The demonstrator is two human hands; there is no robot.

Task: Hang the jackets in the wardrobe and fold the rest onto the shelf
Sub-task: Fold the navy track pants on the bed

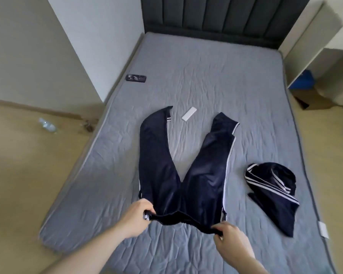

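Navy track trousers (186, 175) lie spread on the bed (236, 86), legs splayed in a V away from the person. The left hand (136, 219) holds a closed grip on the waistband's left corner; the right hand (229, 237) pinches the right corner. The waistband is stretched between both grips, slightly lifted off the mattress. To the right of the right grip, apart from it, a crumpled navy striped jacket (273, 192) lies. Beyond the trouser legs sits a white remote (189, 114); far left of it, a dark phone (136, 78).
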